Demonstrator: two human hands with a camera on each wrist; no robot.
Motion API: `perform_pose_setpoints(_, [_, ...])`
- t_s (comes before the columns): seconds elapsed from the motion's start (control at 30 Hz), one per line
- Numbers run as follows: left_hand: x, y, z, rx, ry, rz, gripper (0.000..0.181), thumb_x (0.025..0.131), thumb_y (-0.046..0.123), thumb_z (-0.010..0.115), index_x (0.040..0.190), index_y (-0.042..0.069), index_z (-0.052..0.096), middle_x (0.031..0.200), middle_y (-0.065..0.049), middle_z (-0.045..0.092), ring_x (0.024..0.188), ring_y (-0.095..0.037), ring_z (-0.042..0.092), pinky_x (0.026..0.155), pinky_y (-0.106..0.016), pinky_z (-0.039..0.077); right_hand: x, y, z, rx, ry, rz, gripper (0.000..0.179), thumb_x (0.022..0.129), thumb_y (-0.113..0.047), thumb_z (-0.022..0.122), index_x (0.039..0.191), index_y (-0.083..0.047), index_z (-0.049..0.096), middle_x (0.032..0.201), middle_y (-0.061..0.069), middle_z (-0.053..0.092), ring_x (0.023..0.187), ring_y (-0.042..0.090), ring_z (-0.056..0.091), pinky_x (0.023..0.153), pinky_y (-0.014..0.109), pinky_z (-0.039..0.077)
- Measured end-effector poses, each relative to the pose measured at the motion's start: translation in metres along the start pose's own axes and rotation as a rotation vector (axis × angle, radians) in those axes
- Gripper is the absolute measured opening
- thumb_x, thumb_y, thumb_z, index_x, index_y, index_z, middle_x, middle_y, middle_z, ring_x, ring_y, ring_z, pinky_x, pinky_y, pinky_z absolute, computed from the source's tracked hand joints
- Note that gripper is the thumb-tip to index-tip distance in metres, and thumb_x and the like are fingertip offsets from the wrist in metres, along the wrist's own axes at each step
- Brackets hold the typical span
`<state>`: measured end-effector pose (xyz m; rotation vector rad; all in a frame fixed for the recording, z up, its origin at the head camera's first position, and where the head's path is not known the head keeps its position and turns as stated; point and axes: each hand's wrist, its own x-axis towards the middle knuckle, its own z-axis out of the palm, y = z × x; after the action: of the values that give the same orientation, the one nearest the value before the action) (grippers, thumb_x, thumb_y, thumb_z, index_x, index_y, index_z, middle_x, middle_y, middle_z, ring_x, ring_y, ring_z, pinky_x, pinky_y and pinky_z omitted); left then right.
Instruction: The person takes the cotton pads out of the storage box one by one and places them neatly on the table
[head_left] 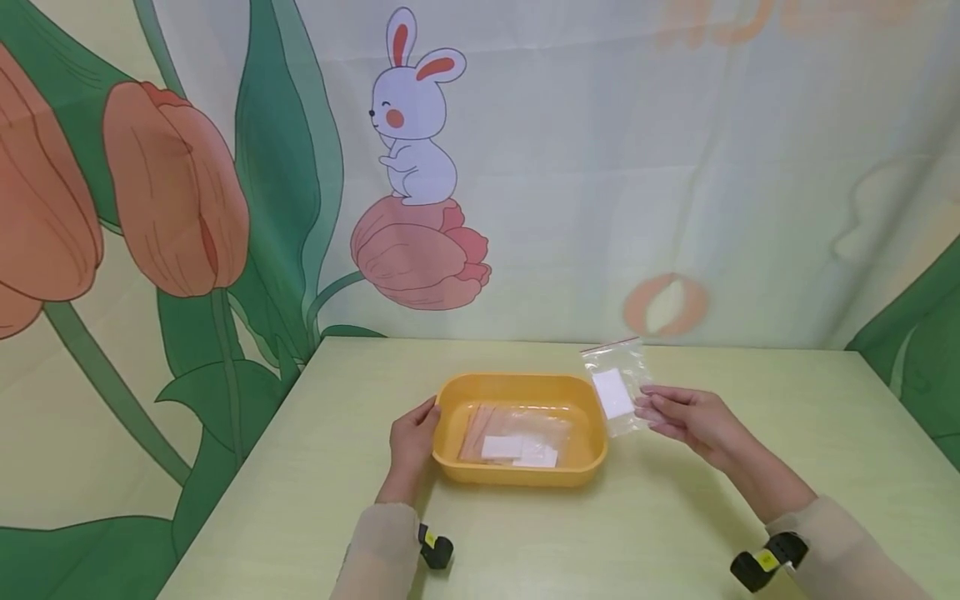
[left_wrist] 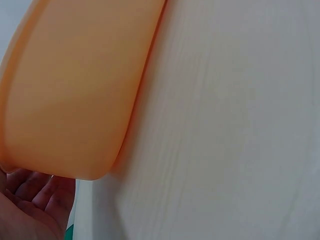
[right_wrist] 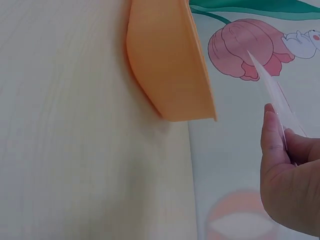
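Note:
A yellow plastic tray [head_left: 520, 477] stands on the table, with my left hand [head_left: 413, 442] gripping its left end at the rim. In the left wrist view the fingers [left_wrist: 42, 192] curve behind the tray's end wall. To the right of the tray, my right hand [head_left: 693, 421] pinches a clear zip bag [head_left: 637, 371] by its side edge. A white card shows inside that bag, and its red-lined top points up. The right wrist view has the bag [right_wrist: 280, 102] nearly edge-on between thumb and fingers. Several similar bags [head_left: 487, 421] with white cards lie in the tray.
The pale wooden table [head_left: 547, 542] reaches back to a hanging cloth [head_left: 570, 192] printed with tulips and a rabbit. Black camera straps [head_left: 783, 554] sit on both wrists over beige sleeves.

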<state>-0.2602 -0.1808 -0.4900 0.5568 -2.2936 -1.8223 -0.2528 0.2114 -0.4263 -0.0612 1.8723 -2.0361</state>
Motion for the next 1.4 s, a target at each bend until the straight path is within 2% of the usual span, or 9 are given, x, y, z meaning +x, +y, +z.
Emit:
perform_pose_setpoints(0.13, [0.000, -0.001, 0.000, 0.001, -0.003, 0.004, 0.038, 0.104, 0.018, 0.055, 0.138, 0.002, 0.062, 0.146, -0.019, 0.058, 0.144, -0.037, 0.050, 0.119, -0.048, 0.046, -0.003, 0.008, -0.005, 0.025, 0.029, 0.008, 0.054, 0.106, -0.012, 0.052, 0.153, 0.010, 0.035, 0.103, -0.014, 0.078, 0.096, 0.002, 0.076, 0.087, 0.019, 0.062])
perform_pose_setpoints(0.27, [-0.001, -0.002, 0.000, 0.014, 0.002, 0.009, 0.038, 0.105, 0.018, 0.055, 0.138, 0.001, 0.062, 0.146, -0.020, 0.059, 0.143, -0.038, 0.050, 0.118, -0.049, 0.046, -0.006, 0.016, -0.010, 0.064, 0.052, 0.011, 0.046, 0.106, -0.011, 0.054, 0.148, 0.005, 0.048, 0.101, -0.013, 0.079, 0.095, 0.002, 0.077, 0.086, 0.019, 0.062])
perform_pose_setpoints(0.47, [-0.001, -0.003, 0.000, 0.015, -0.005, -0.012, 0.039, 0.106, 0.020, 0.054, 0.140, 0.002, 0.061, 0.148, -0.018, 0.058, 0.145, -0.036, 0.049, 0.119, -0.048, 0.046, -0.010, 0.027, -0.017, 0.124, 0.082, 0.038, 0.025, 0.105, -0.009, 0.054, 0.117, -0.015, 0.075, 0.096, -0.010, 0.080, 0.090, 0.004, 0.077, 0.083, 0.019, 0.063])
perform_pose_setpoints(0.57, [-0.002, -0.003, 0.001, 0.010, -0.007, -0.012, 0.039, 0.105, 0.019, 0.054, 0.140, 0.003, 0.061, 0.148, -0.018, 0.058, 0.145, -0.036, 0.049, 0.119, -0.048, 0.046, -0.010, 0.034, -0.019, 0.136, 0.093, 0.054, 0.028, 0.105, -0.007, 0.054, 0.105, -0.021, 0.078, 0.093, -0.009, 0.081, 0.088, 0.004, 0.077, 0.080, 0.019, 0.064])
perform_pose_setpoints(0.67, [-0.002, -0.003, 0.001, 0.006, -0.008, -0.010, 0.038, 0.105, 0.019, 0.054, 0.139, 0.002, 0.061, 0.148, -0.018, 0.057, 0.144, -0.037, 0.050, 0.119, -0.048, 0.046, -0.010, 0.039, -0.020, 0.148, 0.087, 0.055, 0.032, 0.105, -0.006, 0.052, 0.098, -0.023, 0.078, 0.091, -0.008, 0.081, 0.085, 0.003, 0.077, 0.079, 0.018, 0.064])
perform_pose_setpoints(0.87, [-0.003, -0.001, 0.001, 0.007, -0.009, -0.002, 0.038, 0.105, 0.018, 0.054, 0.139, 0.001, 0.061, 0.147, -0.019, 0.057, 0.145, -0.037, 0.049, 0.119, -0.048, 0.046, -0.009, 0.047, -0.021, 0.159, 0.077, 0.069, 0.031, 0.105, -0.004, 0.052, 0.099, -0.020, 0.078, 0.090, -0.007, 0.081, 0.082, 0.003, 0.077, 0.077, 0.018, 0.064])
perform_pose_setpoints(1.2, [-0.002, 0.001, 0.000, -0.009, -0.009, -0.004, 0.038, 0.105, 0.017, 0.055, 0.138, 0.001, 0.061, 0.146, -0.020, 0.058, 0.144, -0.037, 0.051, 0.117, -0.048, 0.048, -0.003, 0.062, -0.019, 0.155, 0.128, 0.148, 0.030, 0.106, -0.004, 0.049, 0.105, -0.011, 0.078, 0.087, -0.006, 0.080, 0.080, 0.004, 0.077, 0.075, 0.020, 0.064])
perform_pose_setpoints(1.3, [-0.001, 0.001, 0.000, -0.016, -0.007, -0.010, 0.038, 0.105, 0.017, 0.055, 0.138, 0.002, 0.061, 0.146, -0.019, 0.058, 0.144, -0.037, 0.051, 0.117, -0.047, 0.048, -0.003, 0.065, -0.017, 0.159, 0.133, 0.166, 0.027, 0.106, -0.004, 0.048, 0.117, -0.002, 0.073, 0.086, -0.006, 0.080, 0.079, 0.005, 0.077, 0.074, 0.021, 0.065])
perform_pose_setpoints(1.4, [-0.001, 0.001, 0.000, -0.011, -0.004, -0.003, 0.038, 0.105, 0.017, 0.055, 0.138, 0.001, 0.061, 0.146, -0.019, 0.058, 0.144, -0.037, 0.050, 0.118, -0.047, 0.047, -0.002, 0.066, -0.016, 0.169, 0.139, 0.180, 0.032, 0.106, -0.003, 0.048, 0.133, 0.008, 0.062, 0.086, -0.005, 0.080, 0.079, 0.005, 0.077, 0.074, 0.021, 0.065])
